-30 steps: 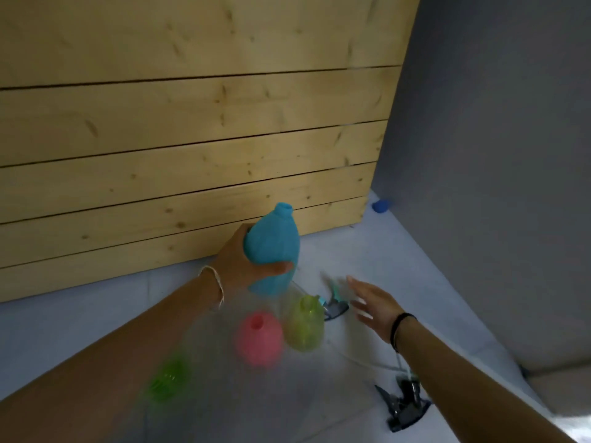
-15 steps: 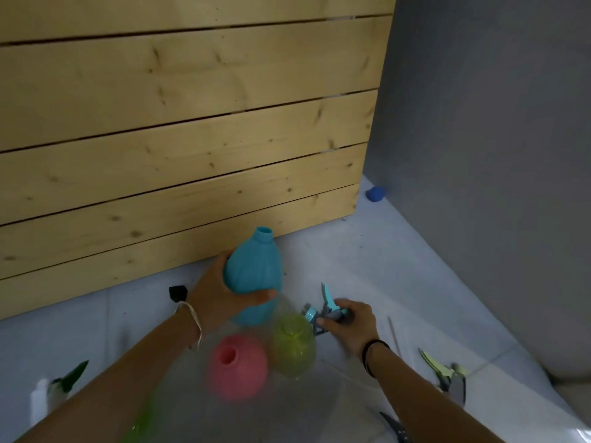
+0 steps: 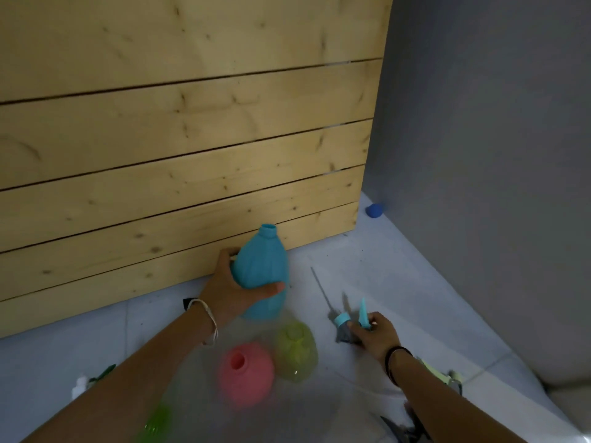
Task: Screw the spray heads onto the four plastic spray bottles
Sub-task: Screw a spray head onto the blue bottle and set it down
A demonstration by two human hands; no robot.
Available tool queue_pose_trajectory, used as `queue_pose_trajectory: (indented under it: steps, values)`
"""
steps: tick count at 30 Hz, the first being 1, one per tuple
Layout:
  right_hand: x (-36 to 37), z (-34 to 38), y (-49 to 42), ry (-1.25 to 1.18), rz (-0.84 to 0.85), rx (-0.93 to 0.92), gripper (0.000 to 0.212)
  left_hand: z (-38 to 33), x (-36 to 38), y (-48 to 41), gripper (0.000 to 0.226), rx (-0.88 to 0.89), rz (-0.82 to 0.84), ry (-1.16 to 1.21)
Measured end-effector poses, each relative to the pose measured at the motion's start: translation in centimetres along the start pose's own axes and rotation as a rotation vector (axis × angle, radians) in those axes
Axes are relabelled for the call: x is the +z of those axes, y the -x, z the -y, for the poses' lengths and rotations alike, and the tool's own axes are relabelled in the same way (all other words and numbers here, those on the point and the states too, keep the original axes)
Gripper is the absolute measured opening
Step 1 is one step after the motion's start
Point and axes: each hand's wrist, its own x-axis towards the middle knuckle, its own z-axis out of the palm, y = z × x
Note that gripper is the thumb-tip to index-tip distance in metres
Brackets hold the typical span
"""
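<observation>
My left hand (image 3: 228,289) grips a blue plastic bottle (image 3: 260,270), held upright with its open neck at the top, just in front of the wooden planks. To its right, my right hand (image 3: 372,334) is closed on a blue-and-grey spray head (image 3: 347,326) whose thin dip tube (image 3: 319,287) points up and left. Below the blue bottle stand a pink bottle (image 3: 246,374) and a yellow-green bottle (image 3: 297,354), both open-necked and blurred. A green bottle (image 3: 156,422) shows at the bottom left, partly behind my left forearm.
A wooden plank wall (image 3: 179,148) stands behind the bottles and a grey wall (image 3: 495,155) runs along the right. On the pale floor lie a yellow-green spray head (image 3: 447,377), a dark spray head (image 3: 404,430), a white-and-green spray head (image 3: 88,380) and a small blue object (image 3: 374,210).
My right hand reached to the blue spray head, closed on it and lifted it off the floor, moving it right. My left hand kept hold of the blue bottle.
</observation>
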Motion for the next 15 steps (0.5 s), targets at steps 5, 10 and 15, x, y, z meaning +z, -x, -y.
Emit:
queue_pose_trajectory:
  steps: [5, 10, 15]
  values:
    - [-4.0, 5.8, 3.8, -0.295, -0.005, 0.04, 0.022, -4.9, -1.4, 2.8, 0.079, 0.072, -0.01, -0.024]
    - [-8.3, 13.3, 10.1, -0.455, 0.063, -0.073, 0.025, -9.6, -2.5, 7.2, 0.078, 0.129, 0.028, 0.016]
    - [-11.5, 18.8, 18.2, -0.488, 0.155, -0.22, 0.031, -14.3, -3.4, 12.9, 0.075, 0.173, 0.016, 0.094]
